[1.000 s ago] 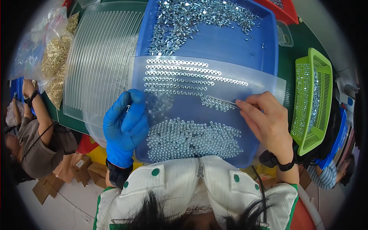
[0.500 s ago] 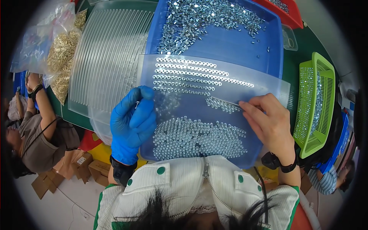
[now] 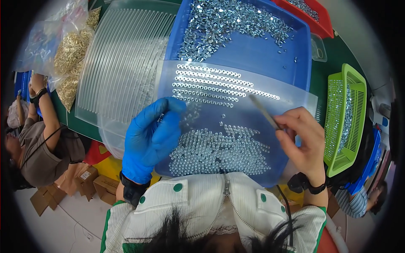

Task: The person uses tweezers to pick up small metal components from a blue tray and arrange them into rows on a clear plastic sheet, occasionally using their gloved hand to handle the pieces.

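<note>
1. At the far left there is one co-worker (image 3: 59, 130) in a brown top. Near this person, clear plastic bags (image 3: 69, 57) hold many gold-coloured metal parts; I cannot count them.
2. Next comes one ribbed plastic sheet (image 3: 122, 63), translucent, with many straight parallel ridges. It lies on the green desk (image 3: 337, 52).
3. The left hand (image 3: 152, 137) wears one blue, smooth, thin glove. Its fingers are curled, and thumb and forefinger pinch one small metal piece (image 3: 160, 117), mostly hidden.
4. In the middle is one blue plastic tray (image 3: 270, 48), with a heap of loose silver pieces (image 3: 211, 29), short and shiny, in its far part.
5. Across this tray lies one smooth translucent sheet (image 3: 291, 95). On it are six rows of ring-shaped pieces (image 3: 209, 77), touching closely; the third from the far side is the longest. Nearer the body is a dense patch of round, glassy-looking pieces (image 3: 206, 152), too many to count.
6. The right hand (image 3: 303, 135) is bare. Thumb and fingers pinch one flat, narrow, greyish strip (image 3: 263, 111), which points toward the rows.
7. At the right stand one red bin (image 3: 325, 25) and one green slotted basket (image 3: 356, 114), both with small silver pieces inside.
</note>
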`<state>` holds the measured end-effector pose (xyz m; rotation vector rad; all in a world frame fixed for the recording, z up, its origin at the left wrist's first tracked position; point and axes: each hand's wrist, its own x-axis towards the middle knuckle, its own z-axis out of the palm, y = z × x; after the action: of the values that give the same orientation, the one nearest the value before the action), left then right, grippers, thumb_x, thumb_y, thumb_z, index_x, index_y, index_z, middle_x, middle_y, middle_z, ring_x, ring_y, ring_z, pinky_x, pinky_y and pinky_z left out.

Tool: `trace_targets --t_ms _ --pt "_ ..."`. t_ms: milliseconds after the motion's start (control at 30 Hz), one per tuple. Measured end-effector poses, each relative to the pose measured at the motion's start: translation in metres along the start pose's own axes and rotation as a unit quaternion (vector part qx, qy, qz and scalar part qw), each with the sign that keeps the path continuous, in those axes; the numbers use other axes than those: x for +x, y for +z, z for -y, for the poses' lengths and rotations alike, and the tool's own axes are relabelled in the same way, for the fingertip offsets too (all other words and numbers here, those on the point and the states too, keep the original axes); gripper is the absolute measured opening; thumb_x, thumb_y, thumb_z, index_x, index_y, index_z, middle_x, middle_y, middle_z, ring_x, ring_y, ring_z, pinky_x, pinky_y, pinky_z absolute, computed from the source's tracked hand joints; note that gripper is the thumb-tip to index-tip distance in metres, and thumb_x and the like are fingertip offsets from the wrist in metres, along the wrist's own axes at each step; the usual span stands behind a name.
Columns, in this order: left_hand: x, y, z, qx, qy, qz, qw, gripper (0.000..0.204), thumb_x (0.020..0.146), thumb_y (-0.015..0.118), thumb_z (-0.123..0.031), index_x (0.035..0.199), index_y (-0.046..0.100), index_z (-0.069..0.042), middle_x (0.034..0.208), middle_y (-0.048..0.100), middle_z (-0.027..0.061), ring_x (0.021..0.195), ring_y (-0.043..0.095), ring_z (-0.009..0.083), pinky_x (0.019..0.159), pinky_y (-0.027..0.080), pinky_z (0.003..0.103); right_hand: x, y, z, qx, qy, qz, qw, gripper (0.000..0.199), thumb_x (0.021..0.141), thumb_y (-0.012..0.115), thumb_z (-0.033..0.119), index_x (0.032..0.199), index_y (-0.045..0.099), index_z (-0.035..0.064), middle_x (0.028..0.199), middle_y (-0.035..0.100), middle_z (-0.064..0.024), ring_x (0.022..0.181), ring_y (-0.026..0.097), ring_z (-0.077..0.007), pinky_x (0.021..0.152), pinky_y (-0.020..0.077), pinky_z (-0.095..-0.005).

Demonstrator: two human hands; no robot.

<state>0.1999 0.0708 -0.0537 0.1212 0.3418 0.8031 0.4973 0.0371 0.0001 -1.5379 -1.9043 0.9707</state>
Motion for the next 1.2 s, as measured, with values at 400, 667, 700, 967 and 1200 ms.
trace_targets --t_ms 400,667,700,967,1200 --pt "0.011 0.030 0.014 0.173 -0.087 -0.084 0.978 0.028 0.089 0.047 -0.018 0.102 0.057 0.004 0.071 0.056 0.0041 0.052 0.048 0.0061 0.046 0.039 0.017 0.020 0.013 -0.004 -0.034 -0.167 -0.085 0.982 0.019 0.071 0.064 -0.008 0.088 0.057 -0.0003 0.091 0.063 -0.0144 0.079 0.064 -0.0210 0.068 0.0512 -0.0272" --pt "0.011 0.037 0.015 0.231 -0.090 -0.143 0.958 0.026 0.089 0.048 -0.018 0.098 0.059 0.004 0.072 0.056 0.0041 0.054 0.048 0.0052 0.048 0.039 0.016 0.022 0.015 -0.007 -0.061 -0.165 -0.066 0.982 0.021 0.071 0.064 -0.008 0.089 0.058 0.0014 0.090 0.064 -0.0133 0.078 0.064 -0.0210 0.068 0.0510 -0.0269" --pt "0.011 0.037 0.015 0.231 -0.089 -0.143 0.958 0.026 0.089 0.048 -0.018 0.098 0.059 0.004 0.072 0.056 0.0041 0.054 0.048 0.0052 0.048 0.039 0.016 0.022 0.014 -0.007 -0.060 -0.165 -0.066 0.982 0.021 0.071 0.064 -0.008 0.089 0.058 0.0014 0.090 0.064 -0.0133 0.078 0.064 -0.0210 0.068 0.0510 -0.0269" --pt "0.012 0.039 0.017 0.152 -0.134 -0.103 0.974 0.029 0.091 0.048 -0.021 0.102 0.059 0.004 0.074 0.057 0.0057 0.056 0.049 0.0056 0.048 0.036 0.016 0.016 0.007 0.010 0.017 -0.165 -0.093 0.982 0.023 0.067 0.068 -0.007 0.087 0.060 -0.0001 0.085 0.065 -0.0128 0.074 0.064 -0.0214 0.060 0.0507 -0.0261" --pt "0.013 0.050 0.023 0.235 -0.202 -0.157 0.938 0.031 0.094 0.045 -0.024 0.102 0.059 0.003 0.074 0.058 0.0054 0.057 0.049 0.0053 0.048 0.034 0.017 0.012 0.005 0.032 0.142 -0.182 -0.014 0.973 0.018 0.070 0.066 -0.003 0.085 0.056 -0.0017 0.082 0.061 -0.0155 0.075 0.061 -0.0219 0.063 0.0498 -0.0285"
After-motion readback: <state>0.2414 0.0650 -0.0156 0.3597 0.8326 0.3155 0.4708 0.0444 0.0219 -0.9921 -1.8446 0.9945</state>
